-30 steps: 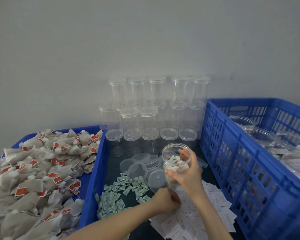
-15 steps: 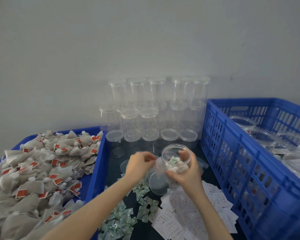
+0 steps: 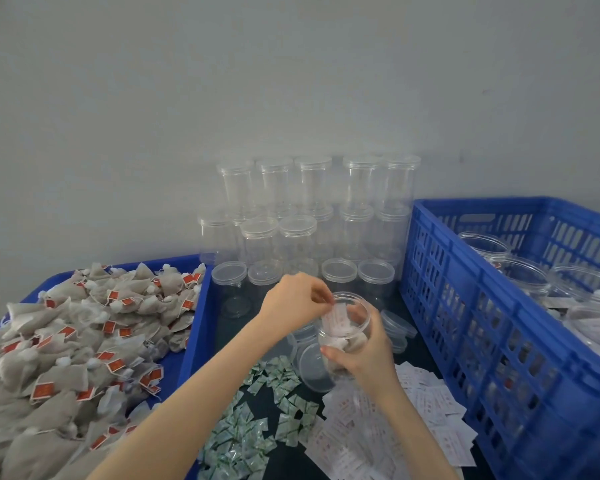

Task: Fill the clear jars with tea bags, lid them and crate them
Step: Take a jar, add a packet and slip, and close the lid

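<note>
My right hand [image 3: 368, 355] grips a clear open jar [image 3: 347, 327] with tea bags inside, tilted toward me above the table's middle. My left hand [image 3: 293, 299] pinches a small white paper slip [image 3: 336, 318] at the jar's mouth. Tea bags with red tags [image 3: 77, 341] are heaped in a blue tray [image 3: 196, 327] on the left. A blue crate [image 3: 465, 306] on the right holds several filled jars [image 3: 530, 271]. Loose clear lids [image 3: 312, 365] lie under the held jar.
Stacked empty lidded jars [image 3: 312, 220] stand against the wall behind. Small green sachets [image 3: 257, 420] and white paper slips [image 3: 395, 431] are scattered on the dark table near me.
My left hand went from the slips on the table up to the jar's mouth with a white slip. The jar in my right hand has tilted a little.
</note>
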The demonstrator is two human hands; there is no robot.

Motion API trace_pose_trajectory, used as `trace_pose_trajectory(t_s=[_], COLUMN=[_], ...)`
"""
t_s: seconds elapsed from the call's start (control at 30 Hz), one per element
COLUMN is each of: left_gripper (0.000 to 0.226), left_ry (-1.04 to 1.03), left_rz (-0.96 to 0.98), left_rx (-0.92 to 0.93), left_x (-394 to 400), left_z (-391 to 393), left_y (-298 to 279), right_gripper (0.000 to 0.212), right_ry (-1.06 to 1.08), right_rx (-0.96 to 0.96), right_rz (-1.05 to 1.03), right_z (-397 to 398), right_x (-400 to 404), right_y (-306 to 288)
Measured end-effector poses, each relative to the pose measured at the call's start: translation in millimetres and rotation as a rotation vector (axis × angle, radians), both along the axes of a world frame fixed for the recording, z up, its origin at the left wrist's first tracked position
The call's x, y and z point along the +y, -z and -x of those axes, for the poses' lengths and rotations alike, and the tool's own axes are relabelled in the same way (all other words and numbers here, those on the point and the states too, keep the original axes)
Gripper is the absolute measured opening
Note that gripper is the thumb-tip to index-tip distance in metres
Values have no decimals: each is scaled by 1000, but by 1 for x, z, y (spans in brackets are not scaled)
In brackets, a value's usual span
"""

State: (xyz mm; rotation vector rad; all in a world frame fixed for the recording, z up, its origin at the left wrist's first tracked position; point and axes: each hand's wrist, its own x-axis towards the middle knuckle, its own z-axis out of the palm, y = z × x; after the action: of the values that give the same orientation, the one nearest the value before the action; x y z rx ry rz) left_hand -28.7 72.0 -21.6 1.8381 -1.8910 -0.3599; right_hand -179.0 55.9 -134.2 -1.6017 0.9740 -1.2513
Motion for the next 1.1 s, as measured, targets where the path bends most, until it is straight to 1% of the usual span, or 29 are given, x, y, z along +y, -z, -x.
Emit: trace_pose_trajectory(t_s=[0.07, 0.17, 0.27, 0.33, 0.4, 0.47, 0.53, 0.6, 0.63, 0.67, 0.7, 0.73, 0.77, 0.8, 0.83, 0.87, 0.9, 0.97, 1.0, 1.1], left_gripper=[9, 18, 27, 29, 25, 23, 27, 32, 35, 42, 52, 66, 80, 92, 99, 98, 91, 74, 71, 70], left_ry=[15, 13, 53, 58, 58, 104, 187, 194, 186, 202, 245, 302, 346, 370, 376, 366, 345, 310, 294, 278], left_rz=[-12, 78, 144, 178, 199, 192, 160, 164, 149, 94, 0, -111, -208, -266, -287, -282, -261, -197, -166, -119], left_rx=[-202, -402, -524, -520, -458, -430, -411, -368, -311, -201, -40, 144, 289, 373, 424, 468, 507, 532, 530, 542], left_x=[0, -2, -4, -2, 1, 4, 7, 8, 7, 7, 8, 9, 10, 10, 10, 10, 9, 6, 5, 4], left_z=[6, 13, 14, 14, 10, 5, 1, -2, -4, -7, -10, -13, -15, -16, -17, -16, -15, -13, -12, -13], left_y=[1, 3, 6, 6, 4, 1, -3, -3, -3, -1, 1, 5, 11, 17, 23, 27, 29, 28, 27, 25], right_gripper=[87, 89, 92, 91, 89, 88, 89, 89, 88, 88, 87, 86, 85, 84, 85, 86, 87, 89, 87, 75], right_ry=[1, -10, -27, -31, -27, -18, -13, -16, -21, -28, -34, -37, -37, -34, -33, -32, -42, -73, -90, -77], right_rx=[17, 25, 27, 21, 17, 9, 2, 0, -3, -8, -16, -25, -30, -32, -28, -17, -4, 2, 5, 95], right_rz=[14, 13, 18, 17, 19, 19, 15, 19, 20, 16, 6, -5, -13, -18, -19, -16, -16, -36, -49, -17], right_z=[0, 1, 2, 3, 4, 6, 7, 7, 8, 7, 8, 8, 8, 8, 9, 10, 10, 12, 14, 24], right_x=[0, 2, 2, 2, 3, 2, 1, 0, -1, 0, 0, 0, 0, 1, 2, 2, 3, 3, 3, 0], right_y=[0, -1, -3, -4, -5, -6, -8, -8, -9, -9, -10, -11, -12, -14, -17, -20, -21, -25, -28, -43])
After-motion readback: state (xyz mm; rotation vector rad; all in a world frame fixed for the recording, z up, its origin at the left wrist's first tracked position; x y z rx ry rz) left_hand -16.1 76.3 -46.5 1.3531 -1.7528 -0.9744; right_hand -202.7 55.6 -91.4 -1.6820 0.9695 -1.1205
